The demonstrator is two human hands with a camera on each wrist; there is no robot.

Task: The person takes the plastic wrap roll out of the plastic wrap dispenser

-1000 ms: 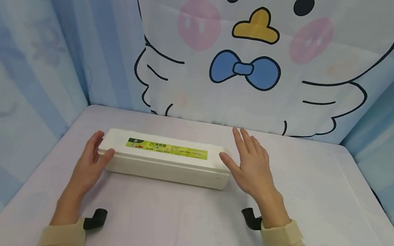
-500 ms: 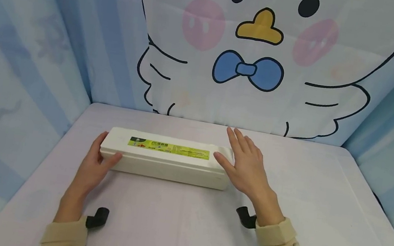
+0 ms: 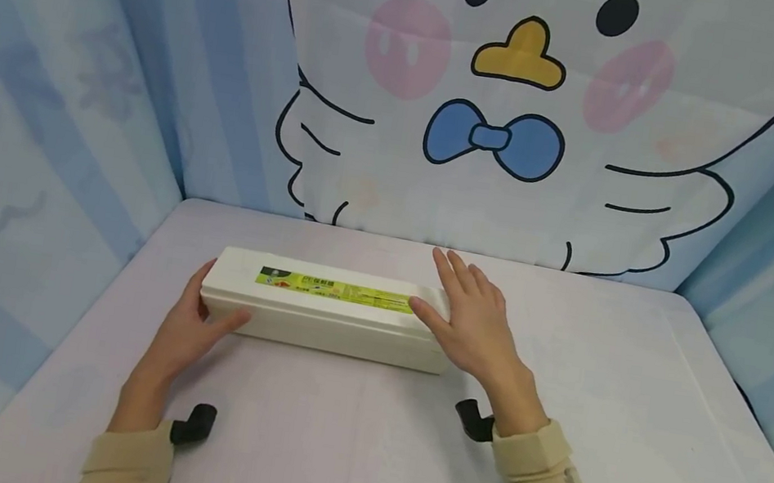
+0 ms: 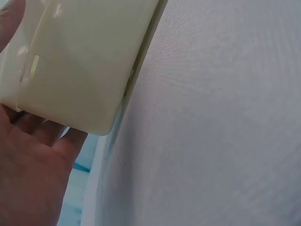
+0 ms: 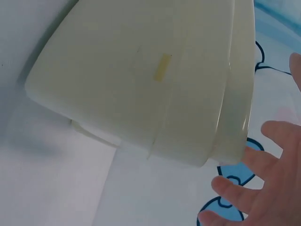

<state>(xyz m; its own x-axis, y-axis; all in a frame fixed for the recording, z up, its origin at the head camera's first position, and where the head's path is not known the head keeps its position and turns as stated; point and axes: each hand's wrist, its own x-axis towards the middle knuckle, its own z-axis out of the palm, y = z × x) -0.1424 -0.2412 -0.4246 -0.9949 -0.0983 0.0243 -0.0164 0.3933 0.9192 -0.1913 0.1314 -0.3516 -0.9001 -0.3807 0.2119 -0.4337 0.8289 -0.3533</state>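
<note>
A long white cling film box with a yellow-green printed label on its lid lies across the table. My left hand grips its left end, thumb along the front face and fingers behind the end. The left wrist view shows those fingers curling behind the box's end. Above the right end, my right hand is spread, its thumb overlapping the label's edge in the head view. From the right wrist, the right hand's fingers are seen apart and extended beside the box's lid edge.
A pale cloth covers the table. Behind it hangs a curtain with a cartoon face and blue bow tie; blue curtains close both sides. A black curved piece juts from the left sleeve, another black piece from the right.
My left hand has moved right onto the box's end, its thumb now farther along the front face. My right hand has shifted left over the right end. The head view has turned slightly.
</note>
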